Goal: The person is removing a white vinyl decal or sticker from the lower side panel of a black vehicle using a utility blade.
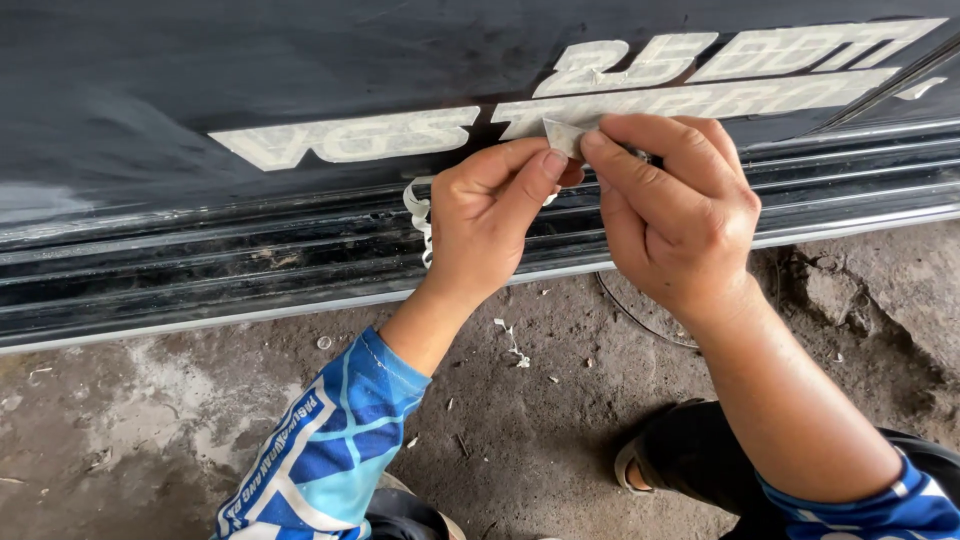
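Note:
A black vehicle body panel [150, 90] carries pale lettering decals [350, 137] along its lower part. My left hand [490, 215] pinches a lifted corner of decal film [562, 135] between thumb and forefinger. A curled white strip of peeled film [420, 215] hangs down beside that hand. My right hand [675, 215] is closed close beside the left, its fingertips pressed on the same lifted piece against the panel. What, if anything, it holds under the fingers is hidden. Both arms wear blue patterned sleeves.
Black ribbed sill trim [200, 265] runs under the panel. Below lies rough concrete ground [150, 420] with small white film scraps [515, 345]. A thin wire loop [640, 320] lies near the sill. My sandalled foot [670, 460] is at the lower right.

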